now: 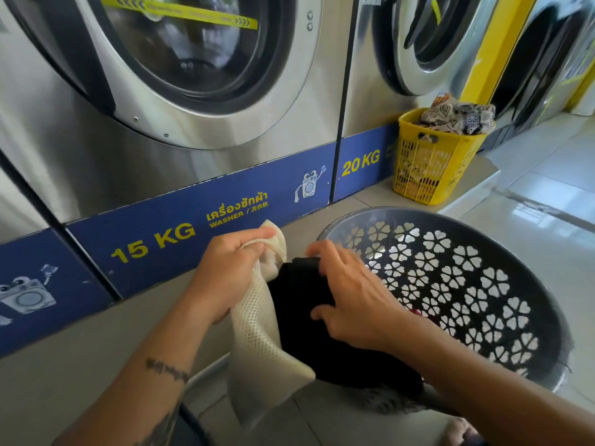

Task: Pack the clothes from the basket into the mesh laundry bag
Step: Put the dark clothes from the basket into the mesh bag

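A cream mesh laundry bag hangs at the centre, its top edge gripped by my left hand. A black garment lies against the bag's opening, and my right hand is closed on its top end. Just right of it stands the grey basket with flower-shaped cut-outs, tilted toward me. A bit of red cloth shows inside the basket behind my right wrist. How far the black garment is inside the bag is hidden.
Steel washers marked 15 KG and 20 KG stand close in front on a raised step. A yellow basket full of patterned cloth sits at the back right. Glossy tiled floor stretches to the right.
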The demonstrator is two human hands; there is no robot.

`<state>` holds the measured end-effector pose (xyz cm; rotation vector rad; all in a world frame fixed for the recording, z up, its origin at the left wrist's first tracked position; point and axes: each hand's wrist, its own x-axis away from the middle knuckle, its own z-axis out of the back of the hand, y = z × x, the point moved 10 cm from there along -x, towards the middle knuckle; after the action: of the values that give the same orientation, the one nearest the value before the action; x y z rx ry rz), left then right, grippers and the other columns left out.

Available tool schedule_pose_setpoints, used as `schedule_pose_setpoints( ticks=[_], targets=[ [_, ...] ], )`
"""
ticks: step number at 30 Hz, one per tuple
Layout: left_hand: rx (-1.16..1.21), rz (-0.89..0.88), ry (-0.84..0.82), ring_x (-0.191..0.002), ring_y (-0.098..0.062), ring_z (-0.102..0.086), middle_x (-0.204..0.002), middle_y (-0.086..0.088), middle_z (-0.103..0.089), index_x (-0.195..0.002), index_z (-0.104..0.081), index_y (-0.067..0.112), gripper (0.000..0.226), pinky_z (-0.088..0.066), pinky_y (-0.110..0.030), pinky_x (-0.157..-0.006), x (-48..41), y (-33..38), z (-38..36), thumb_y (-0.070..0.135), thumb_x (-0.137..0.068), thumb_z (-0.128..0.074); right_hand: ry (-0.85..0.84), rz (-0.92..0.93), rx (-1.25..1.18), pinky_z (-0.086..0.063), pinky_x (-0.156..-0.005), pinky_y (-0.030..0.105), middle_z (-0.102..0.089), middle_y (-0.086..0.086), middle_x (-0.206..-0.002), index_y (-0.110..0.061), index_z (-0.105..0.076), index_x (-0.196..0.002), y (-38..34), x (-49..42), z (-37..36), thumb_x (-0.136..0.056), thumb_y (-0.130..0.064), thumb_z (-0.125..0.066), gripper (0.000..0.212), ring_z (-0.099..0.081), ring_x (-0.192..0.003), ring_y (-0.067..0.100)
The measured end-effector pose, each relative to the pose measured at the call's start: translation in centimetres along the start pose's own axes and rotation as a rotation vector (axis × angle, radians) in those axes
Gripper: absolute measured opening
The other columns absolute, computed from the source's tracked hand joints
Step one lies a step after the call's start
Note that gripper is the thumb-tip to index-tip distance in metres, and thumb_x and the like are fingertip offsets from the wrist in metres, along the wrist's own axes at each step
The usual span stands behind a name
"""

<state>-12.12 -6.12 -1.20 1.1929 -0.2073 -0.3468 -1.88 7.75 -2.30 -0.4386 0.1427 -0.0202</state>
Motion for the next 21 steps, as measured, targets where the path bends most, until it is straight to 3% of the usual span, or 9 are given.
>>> schedule_pose_setpoints(
  ticks=[2,4,5,7,10,14,17,19,21],
  targets=[
    [-0.007,-0.007,0.007,-0.112,-0.002,-0.056,-0.121,0.013,-0.065,-0.117,-0.073,0.03,0.035,-0.037,-0.013,-0.086,-0.2,-0.1,-0.3,0.011,-0.095,-0.052,-0.025,-0.153,0.144,-0.037,-0.112,0.049,-0.032,0.001,-0.139,-0.039,-0.015,-0.149,3.1,-0.5,-1.1,-0.064,-0.047,-0.084,0.109,-0.032,-0.133,0.027],
    [-0.007,-0.018,0.008,-0.111,0.0,-0.055,-0.121,0.013,-0.064,-0.117,-0.073,0.029,0.036,-0.036,-0.012,-0.087,-0.2,-0.2,-0.8,0.01,-0.095,-0.051,-0.169,-0.289,0.001,-0.031,-0.116,0.053,-0.029,0.005,-0.149,-0.046,-0.014,-0.151,5.8,-0.4,-3.2,-0.062,-0.058,-0.081,0.112,-0.026,-0.142,0.032],
    [-0.006,-0.024,0.007,-0.11,0.001,-0.055,-0.121,0.013,-0.063,-0.117,-0.073,0.029,0.036,-0.036,-0.011,-0.087,-0.2,-0.1,-0.9,0.01,-0.095,-0.051,-0.218,-0.303,-0.119,-0.036,-0.114,0.049,-0.04,0.005,-0.146,-0.046,-0.022,-0.148,6.5,-0.5,-4.1,-0.065,-0.057,-0.081,0.102,-0.037,-0.139,0.031],
    [-0.017,-0.035,0.011,-0.111,0.002,-0.054,-0.122,0.013,-0.063,-0.118,-0.072,0.028,0.037,-0.035,-0.008,-0.085,-0.3,-0.1,-1.0,0.01,-0.095,-0.051,-0.21,-0.254,-0.261,-0.049,-0.1,0.039,-0.064,-0.001,-0.122,-0.04,-0.045,-0.134,6.8,-0.6,-4.5,-0.071,-0.045,-0.082,0.073,-0.06,-0.115,0.022],
    [-0.075,-0.035,0.047,-0.115,-0.003,-0.055,-0.128,0.01,-0.063,-0.119,-0.071,0.029,0.037,-0.037,-0.015,-0.093,-0.3,-0.4,-0.7,0.011,-0.094,-0.051,-0.112,-0.204,-0.16,-0.057,-0.081,0.044,-0.069,-0.007,-0.089,-0.033,-0.056,-0.105,5.9,-0.7,-3.2,-0.07,-0.043,-0.071,0.039,-0.067,-0.084,0.018],
    [-0.124,-0.047,0.07,-0.12,-0.009,-0.056,-0.131,0.005,-0.064,-0.12,-0.07,0.029,0.037,-0.04,-0.024,-0.102,-0.1,-0.2,-0.4,0.014,-0.093,-0.052,0.068,-0.081,0.044,-0.056,-0.069,0.042,-0.065,-0.008,-0.081,-0.03,-0.052,-0.096,2.2,-0.4,-0.3,-0.074,-0.037,-0.062,0.026,-0.063,-0.073,0.019],
    [-0.084,-0.098,0.058,-0.114,0.002,-0.057,-0.127,0.013,-0.065,-0.122,-0.07,0.029,0.037,-0.039,-0.009,-0.094,0.4,1.1,-0.5,0.014,-0.093,-0.053,0.203,0.086,0.177,-0.05,-0.073,0.04,-0.064,-0.005,-0.088,-0.024,-0.056,-0.101,-2.3,0.7,0.4,-0.071,-0.037,-0.062,0.034,-0.062,-0.082,0.024],
    [-0.029,-0.127,0.057,-0.108,0.013,-0.056,-0.122,0.018,-0.065,-0.12,-0.071,0.029,0.036,-0.036,0.002,-0.085,0.6,1.8,-0.4,0.012,-0.094,-0.053,0.075,0.153,0.325,-0.046,-0.081,0.044,-0.06,-0.003,-0.098,-0.024,-0.057,-0.106,-3.6,1.0,-2.4,-0.072,-0.044,-0.063,0.041,-0.058,-0.094,0.027],
    [-0.016,-0.137,0.062,-0.109,0.013,-0.056,-0.12,0.02,-0.066,-0.119,-0.072,0.03,0.036,-0.038,0.002,-0.086,0.8,1.9,-0.3,0.012,-0.093,-0.054,-0.184,0.237,0.455,-0.039,-0.095,0.049,-0.054,0.0,-0.114,-0.026,-0.055,-0.118,-3.6,1.5,-6.2,-0.075,-0.058,-0.063,0.054,-0.048,-0.109,0.028]
  ],
)
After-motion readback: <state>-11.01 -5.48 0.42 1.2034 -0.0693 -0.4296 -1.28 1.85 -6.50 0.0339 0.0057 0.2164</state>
